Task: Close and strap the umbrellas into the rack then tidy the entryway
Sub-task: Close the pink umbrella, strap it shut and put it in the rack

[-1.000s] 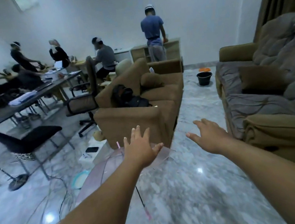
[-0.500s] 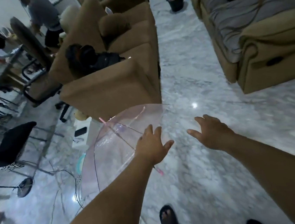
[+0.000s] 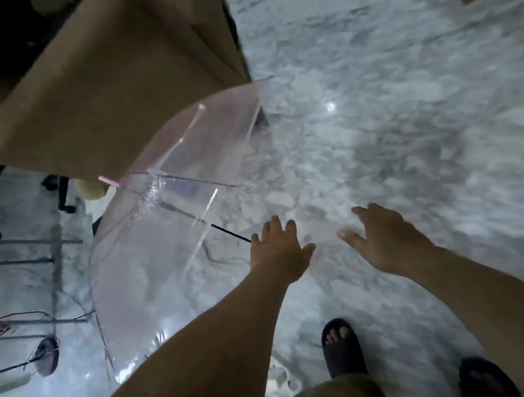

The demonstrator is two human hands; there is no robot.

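We look down on the clear umbrella [image 3: 171, 215], open and lying on its side on the marble floor [image 3: 392, 118], its canopy right against the brown armchair [image 3: 116, 77]. Our left hand [image 3: 280, 255] hangs beside the umbrella's dark shaft, fingers spread, holding nothing. Our right hand [image 3: 386, 236] sits further from the umbrella, also spread wide and empty, above our black sandal [image 3: 341, 346]

The umbrella [image 3: 170, 208] is see-through plastic, shiny and a bit pink, with thin metal sticks inside. The floor [image 3: 392, 118] is smooth grey-white stone and very shiny. The sofa [image 3: 104, 85] is soft brown cloth, not shiny. The sandal [image 3: 343, 349] looks like dull black rubber.
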